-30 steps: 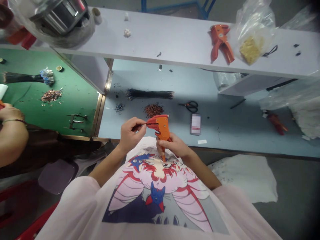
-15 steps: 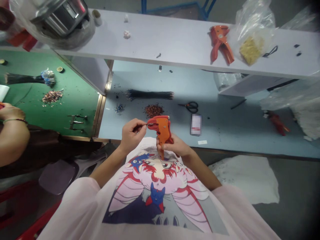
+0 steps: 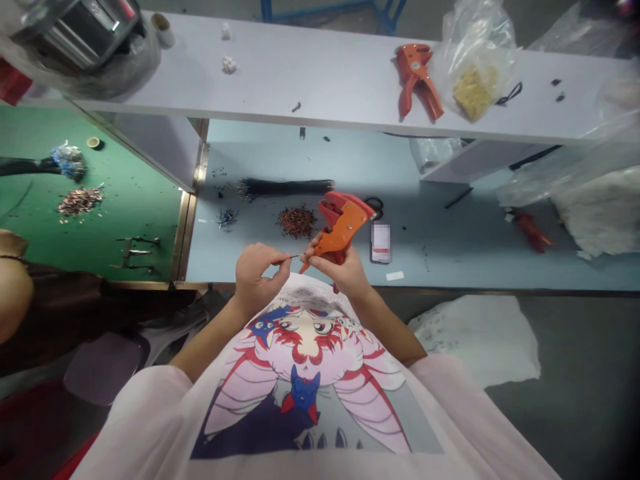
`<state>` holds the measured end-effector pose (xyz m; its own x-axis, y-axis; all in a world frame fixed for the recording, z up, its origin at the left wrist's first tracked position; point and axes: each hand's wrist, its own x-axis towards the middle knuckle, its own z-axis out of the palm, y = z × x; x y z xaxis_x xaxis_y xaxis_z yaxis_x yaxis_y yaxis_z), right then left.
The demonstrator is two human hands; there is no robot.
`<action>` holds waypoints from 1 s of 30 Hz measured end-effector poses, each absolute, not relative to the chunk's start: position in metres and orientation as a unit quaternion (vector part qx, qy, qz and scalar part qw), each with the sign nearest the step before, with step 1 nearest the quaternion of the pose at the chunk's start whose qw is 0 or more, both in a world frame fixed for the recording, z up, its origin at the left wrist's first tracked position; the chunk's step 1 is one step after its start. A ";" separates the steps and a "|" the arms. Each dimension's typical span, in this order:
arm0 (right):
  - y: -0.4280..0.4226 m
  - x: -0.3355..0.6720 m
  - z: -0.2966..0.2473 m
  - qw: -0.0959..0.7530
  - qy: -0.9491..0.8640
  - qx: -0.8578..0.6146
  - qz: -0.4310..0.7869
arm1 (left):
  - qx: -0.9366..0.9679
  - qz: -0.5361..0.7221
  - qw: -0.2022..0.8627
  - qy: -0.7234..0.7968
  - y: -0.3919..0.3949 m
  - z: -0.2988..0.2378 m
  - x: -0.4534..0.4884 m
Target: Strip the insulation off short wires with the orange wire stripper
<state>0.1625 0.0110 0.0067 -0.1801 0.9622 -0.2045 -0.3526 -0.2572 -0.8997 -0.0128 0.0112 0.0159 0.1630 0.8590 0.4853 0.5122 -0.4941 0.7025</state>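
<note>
My right hand (image 3: pixel 345 272) is wrapped round the handles of an orange and red wire stripper (image 3: pixel 346 225), whose jaws tilt up and away from me. Between the thumb and finger of my left hand (image 3: pixel 261 272) is a thin dark wire (image 3: pixel 294 257); its tip points at the fingertips of my right hand. Just beyond the hands lies a pile of copper-coloured scraps (image 3: pixel 297 221). Behind that pile a bundle of black wires (image 3: pixel 287 188) rests on the blue mat. Scissors (image 3: pixel 374 208) are partly hidden behind the stripper.
A phone (image 3: pixel 381 241) lies right of my hands. Blue-and-silver bits (image 3: pixel 227 219) sit to the left. A raised white shelf (image 3: pixel 340 87) crosses the back, bearing another wire stripper (image 3: pixel 418 81) and a bag of yellow pieces (image 3: pixel 475 90). A co-worker's arm (image 3: pixel 14 287) shows at far left.
The wire stripper has moved away from the wire and tilted to the right. My left hand has drawn back slightly towards me, still pinching the wire. The view has shifted to the right.
</note>
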 end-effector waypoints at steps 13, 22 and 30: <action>0.021 0.156 0.006 0.498 -0.436 -0.453 0.597 | 0.723 0.398 0.270 0.495 0.005 0.007 -0.012; 0.029 0.153 0.001 0.500 -0.422 -0.475 0.588 | 0.726 0.366 0.289 0.505 0.009 0.007 -0.019; 0.049 0.205 -0.009 0.584 -0.403 -0.550 0.441 | 0.530 0.454 0.314 0.644 0.012 -0.008 -0.067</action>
